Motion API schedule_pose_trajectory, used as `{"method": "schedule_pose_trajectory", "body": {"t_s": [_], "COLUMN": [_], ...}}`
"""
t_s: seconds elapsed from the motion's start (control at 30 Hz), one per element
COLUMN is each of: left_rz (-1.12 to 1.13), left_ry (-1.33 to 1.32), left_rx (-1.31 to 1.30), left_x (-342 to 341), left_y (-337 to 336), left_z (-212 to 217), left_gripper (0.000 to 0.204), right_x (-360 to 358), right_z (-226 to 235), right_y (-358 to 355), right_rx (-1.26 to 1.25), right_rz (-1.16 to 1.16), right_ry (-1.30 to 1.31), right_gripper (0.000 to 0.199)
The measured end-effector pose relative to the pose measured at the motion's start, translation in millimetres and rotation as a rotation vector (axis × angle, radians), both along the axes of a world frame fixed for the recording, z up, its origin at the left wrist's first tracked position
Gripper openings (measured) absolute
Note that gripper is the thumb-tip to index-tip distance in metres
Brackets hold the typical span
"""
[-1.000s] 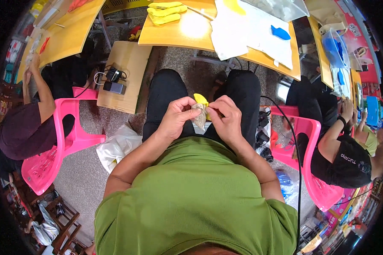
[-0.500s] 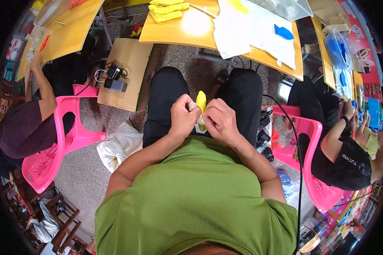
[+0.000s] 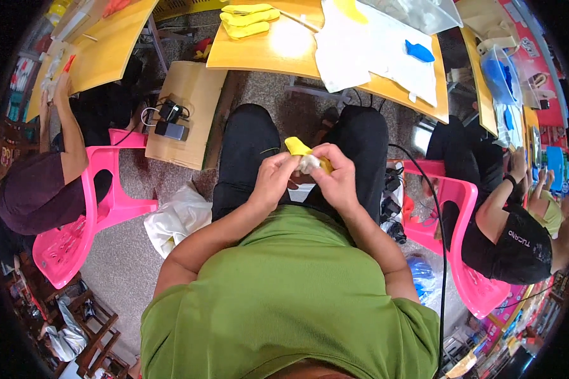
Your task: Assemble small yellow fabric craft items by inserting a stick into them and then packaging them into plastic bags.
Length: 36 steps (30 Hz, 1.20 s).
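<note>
Left grip: the left hand (image 3: 273,179) is pinching the near end of a small yellow piece (image 3: 300,149), fingers pressed together on it and on the white stuffing (image 3: 309,163).
Right grip: the right hand (image 3: 336,178) is closing over the same yellow piece from the 3 o'clock side, fingers curled tight on it; the white stuffing is showing between the two hands.
Yellow piece: it is sitting above the lap, between the knees in black trousers (image 3: 250,151), its free tip pointing toward 11 o'clock.
Hands: they are touching each other around the piece, just ahead of the green shirt (image 3: 284,297).
Worktop: an orange worktop (image 3: 259,47) is lying at 12 o'clock, well apart from the hands, carrying a stack of yellow pieces (image 3: 250,12), white cloth sheets (image 3: 360,50) and a blue fish-shaped piece (image 3: 419,52).
Low board: a wooden board (image 3: 186,95) at 10 o'clock is carrying a dark charger with cables (image 3: 169,120).
Floor: a white bag (image 3: 177,218) is lying at 8 o'clock beside the left leg.
Neighbours: one person is sitting on a pink chair (image 3: 82,221) at 9 o'clock, another on a second pink chair (image 3: 461,252) at 3 o'clock.
</note>
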<state>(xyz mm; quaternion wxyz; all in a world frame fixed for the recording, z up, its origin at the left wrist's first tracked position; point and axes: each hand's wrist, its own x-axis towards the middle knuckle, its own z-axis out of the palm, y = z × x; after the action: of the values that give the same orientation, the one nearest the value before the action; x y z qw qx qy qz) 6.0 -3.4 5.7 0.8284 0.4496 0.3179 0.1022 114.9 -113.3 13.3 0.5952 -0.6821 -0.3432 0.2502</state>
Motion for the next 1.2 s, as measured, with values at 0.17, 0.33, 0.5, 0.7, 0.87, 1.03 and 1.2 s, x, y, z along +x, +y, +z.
{"method": "schedule_pose_trajectory", "body": {"t_s": [0.17,0.33,0.5,0.7,0.87,1.03,1.2], "left_rz": [-0.029,-0.002,0.018,0.213,-0.053,-0.243,-0.199], "left_ry": [-0.169,-0.093,-0.097,-0.031,0.085,0.144,0.138], "left_rx": [-0.183,-0.204,-0.141,0.390,0.844,0.971,0.956], "left_x": [-10.2,-1.9,-0.4,10.2,5.6,-2.7,-9.5], "left_y": [5.0,2.4,1.3,-1.3,20.5,25.7,27.1], "left_z": [0.9,7.8,-18.6,-33.5,-4.9,14.3,16.8], "left_gripper": [0.023,0.020,0.015,0.016,0.021,0.033,0.035], "right_x": [9.2,-3.7,-16.2,-6.7,0.1,14.1,14.6], "right_z": [0.1,-6.6,-8.7,10.2,44.2,50.4,34.8], "right_y": [-2.2,-0.7,0.6,2.0,4.5,22.9,22.9], "right_rx": [0.057,0.092,0.106,-0.205,-0.331,-0.018,-0.148], "right_rz": [-0.006,-0.012,0.068,0.158,0.178,0.168,0.410], "right_ry": [0.585,0.624,0.498,-0.180,-0.794,-0.797,-0.650], "right_gripper": [0.016,0.017,0.018,0.023,0.026,0.029,0.031]}}
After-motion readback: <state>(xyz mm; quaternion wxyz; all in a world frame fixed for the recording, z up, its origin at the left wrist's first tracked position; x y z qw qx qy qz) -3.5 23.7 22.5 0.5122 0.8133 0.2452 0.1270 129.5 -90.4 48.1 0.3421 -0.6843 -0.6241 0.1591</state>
